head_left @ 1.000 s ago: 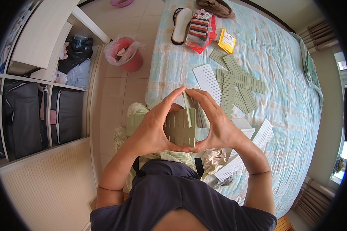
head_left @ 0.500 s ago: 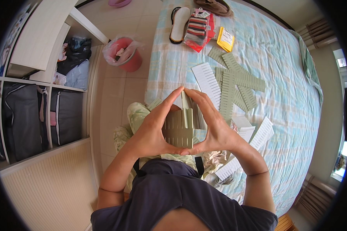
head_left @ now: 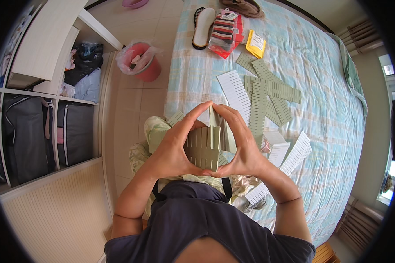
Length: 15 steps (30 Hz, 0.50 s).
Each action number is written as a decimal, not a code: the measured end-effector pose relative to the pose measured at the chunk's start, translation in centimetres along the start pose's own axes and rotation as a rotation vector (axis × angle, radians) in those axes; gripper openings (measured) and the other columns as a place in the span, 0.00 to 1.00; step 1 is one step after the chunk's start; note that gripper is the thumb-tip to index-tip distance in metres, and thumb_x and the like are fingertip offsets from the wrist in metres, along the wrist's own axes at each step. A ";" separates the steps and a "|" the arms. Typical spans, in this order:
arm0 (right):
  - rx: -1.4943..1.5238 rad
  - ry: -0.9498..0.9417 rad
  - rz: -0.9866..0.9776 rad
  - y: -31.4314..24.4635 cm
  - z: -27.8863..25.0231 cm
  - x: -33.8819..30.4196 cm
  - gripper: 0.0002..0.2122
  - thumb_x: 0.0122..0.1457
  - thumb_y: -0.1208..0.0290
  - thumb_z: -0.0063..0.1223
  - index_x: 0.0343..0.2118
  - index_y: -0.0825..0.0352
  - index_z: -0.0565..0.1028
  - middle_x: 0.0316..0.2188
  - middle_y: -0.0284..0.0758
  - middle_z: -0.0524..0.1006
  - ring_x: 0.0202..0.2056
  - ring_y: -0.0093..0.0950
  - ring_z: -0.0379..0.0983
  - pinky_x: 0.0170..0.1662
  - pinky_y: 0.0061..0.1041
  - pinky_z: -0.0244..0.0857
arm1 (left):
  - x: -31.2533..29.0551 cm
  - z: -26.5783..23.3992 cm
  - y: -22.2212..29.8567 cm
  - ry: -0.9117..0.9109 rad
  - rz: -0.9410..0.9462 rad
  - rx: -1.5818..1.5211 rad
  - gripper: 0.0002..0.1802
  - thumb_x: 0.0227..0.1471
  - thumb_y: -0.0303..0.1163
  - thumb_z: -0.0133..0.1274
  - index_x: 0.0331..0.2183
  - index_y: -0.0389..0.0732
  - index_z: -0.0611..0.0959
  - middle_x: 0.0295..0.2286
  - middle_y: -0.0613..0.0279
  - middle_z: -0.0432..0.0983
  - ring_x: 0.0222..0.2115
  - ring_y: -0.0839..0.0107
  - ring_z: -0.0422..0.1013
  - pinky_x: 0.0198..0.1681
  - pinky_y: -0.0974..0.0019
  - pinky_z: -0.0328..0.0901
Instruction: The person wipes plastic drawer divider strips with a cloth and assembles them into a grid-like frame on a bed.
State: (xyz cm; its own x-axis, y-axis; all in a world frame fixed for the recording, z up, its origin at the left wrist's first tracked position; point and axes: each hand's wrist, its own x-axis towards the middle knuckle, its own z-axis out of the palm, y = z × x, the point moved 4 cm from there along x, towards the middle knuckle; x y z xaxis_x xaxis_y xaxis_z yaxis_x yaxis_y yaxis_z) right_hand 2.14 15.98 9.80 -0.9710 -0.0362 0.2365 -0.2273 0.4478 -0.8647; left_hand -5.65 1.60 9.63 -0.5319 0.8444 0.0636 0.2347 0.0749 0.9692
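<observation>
As left hand [head_left: 175, 144] and right hand [head_left: 245, 144] meet, green slotted strips [head_left: 202, 153] sit between

Each grip is closed on those strips, held before dark shirt [head_left: 180, 215]. Loose green strips [head_left: 259, 103] lie crossed on bed [head_left: 327, 87], white strip [head_left: 233, 92] beside them.

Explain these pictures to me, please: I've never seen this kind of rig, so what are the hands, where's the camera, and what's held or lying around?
There's no machine here: these are a person's bare left hand and right hand. Every picture comes from one fisheye camera worn on the head, looking down, which is why straight edges bend toward the rim. Together the hands hold slotted green panels. On the bed lie loose green strips, white strips, a yellow packet and a pale sole with a dark edge. A lined red bin stands on the floor, leftward.
</observation>
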 end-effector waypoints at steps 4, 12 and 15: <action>0.035 0.002 0.017 0.1 0.5 -0.4 0.54 0.31 0.54 0.74 0.60 0.72 0.54 0.55 0.49 0.59 0.58 0.46 0.57 0.59 0.39 0.54 | -0.4 -0.1 -0.2 -0.059 -0.046 -0.017 0.66 0.23 0.38 0.74 0.62 0.43 0.55 0.51 0.58 0.64 0.41 0.66 0.67 0.48 0.62 0.63; 0.083 -0.005 0.026 0.2 0.7 -0.4 0.55 0.30 0.52 0.75 0.61 0.73 0.54 0.56 0.50 0.58 0.59 0.45 0.56 0.60 0.39 0.52 | -0.7 0.0 -0.1 -0.054 -0.066 0.024 0.65 0.25 0.42 0.73 0.63 0.43 0.54 0.56 0.59 0.61 0.42 0.64 0.66 0.51 0.61 0.60; 0.101 -0.001 0.019 0.3 0.6 -0.5 0.55 0.30 0.52 0.75 0.60 0.73 0.56 0.56 0.50 0.59 0.59 0.45 0.57 0.60 0.38 0.53 | -0.8 0.1 -0.1 -0.047 -0.038 0.019 0.65 0.25 0.45 0.72 0.63 0.43 0.54 0.55 0.59 0.61 0.41 0.64 0.66 0.50 0.61 0.60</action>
State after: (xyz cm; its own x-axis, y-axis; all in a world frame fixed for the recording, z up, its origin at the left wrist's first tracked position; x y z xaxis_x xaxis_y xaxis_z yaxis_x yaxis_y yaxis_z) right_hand 2.50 15.62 9.16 -0.9753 -0.0295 0.2187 -0.2147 0.3557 -0.9096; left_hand -5.18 0.95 9.48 -0.5023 0.8646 0.0148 0.2305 0.1174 0.9660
